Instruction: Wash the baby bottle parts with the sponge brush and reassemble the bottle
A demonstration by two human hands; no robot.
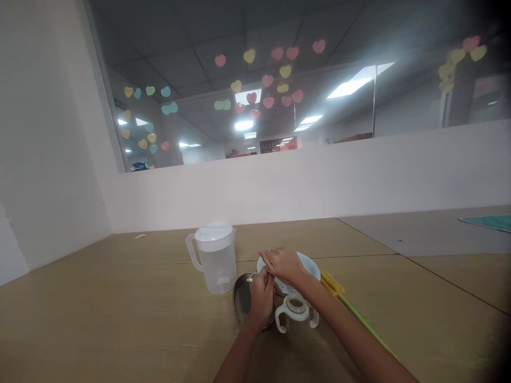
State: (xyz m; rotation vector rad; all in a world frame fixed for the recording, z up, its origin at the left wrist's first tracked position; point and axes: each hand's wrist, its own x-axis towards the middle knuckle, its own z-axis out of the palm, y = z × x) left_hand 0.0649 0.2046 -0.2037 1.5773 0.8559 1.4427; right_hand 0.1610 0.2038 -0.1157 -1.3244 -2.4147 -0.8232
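Observation:
Above a round metal bowl [241,302], my left hand [262,298] is closed, fingers pinched upward. My right hand [286,265] bends over its fingertips, its own fingers drawn together. What lies between the two hands is small and hidden, so I cannot make it out. Just right of my left hand and below my right forearm stands a cup [298,313] with a white collar and two white handles; its body looks clear. Behind my right hand lies a pale blue-white plate or dish [310,264], partly covered by the hand.
A translucent lidded pitcher [219,263] stands left of the bowl, handle to the left. Right of the dish lies a yellow-headed brush [334,283] with a long green handle, partly behind my right forearm. A green cloth [489,222] lies far right. A white wall [255,191] bounds the table's back.

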